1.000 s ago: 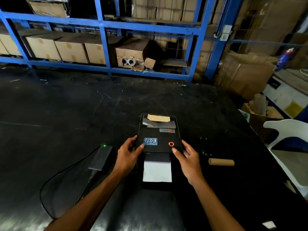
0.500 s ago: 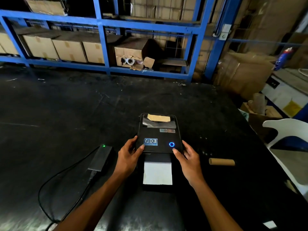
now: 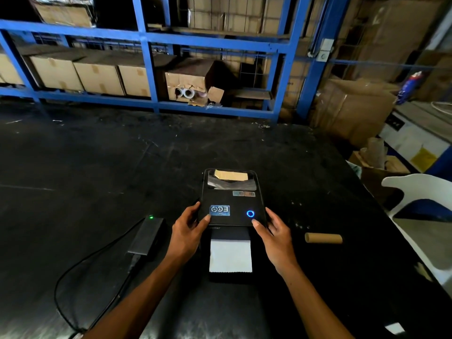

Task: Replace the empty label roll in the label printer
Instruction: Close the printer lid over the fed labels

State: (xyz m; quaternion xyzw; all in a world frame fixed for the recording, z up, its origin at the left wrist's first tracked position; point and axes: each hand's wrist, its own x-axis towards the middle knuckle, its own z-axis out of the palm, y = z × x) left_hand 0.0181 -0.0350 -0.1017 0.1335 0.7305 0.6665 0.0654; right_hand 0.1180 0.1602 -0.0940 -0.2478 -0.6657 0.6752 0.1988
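A black label printer [image 3: 231, 199] sits on the dark table [image 3: 97, 179] in front of me, lid down, with a ring on the lid glowing blue. White label paper [image 3: 230, 256] sticks out of its front slot. My left hand [image 3: 187, 230] grips the lid's left front corner, thumb on top by the blue logo sticker. My right hand [image 3: 275, 237] grips the right front corner, thumb just below the blue ring. An empty brown cardboard core [image 3: 323, 238] lies on the table to the right of the printer.
A black power adapter [image 3: 146, 234] with a green light lies left of the printer, its cable [image 3: 73, 272] looping toward me. Blue shelving [image 3: 146, 69] with cardboard boxes stands behind the table. A white plastic chair [image 3: 420, 216] is at the right edge.
The ring light on the lid went from orange-red to blue. Both hands stay at the lid's front corners, barely shifted.
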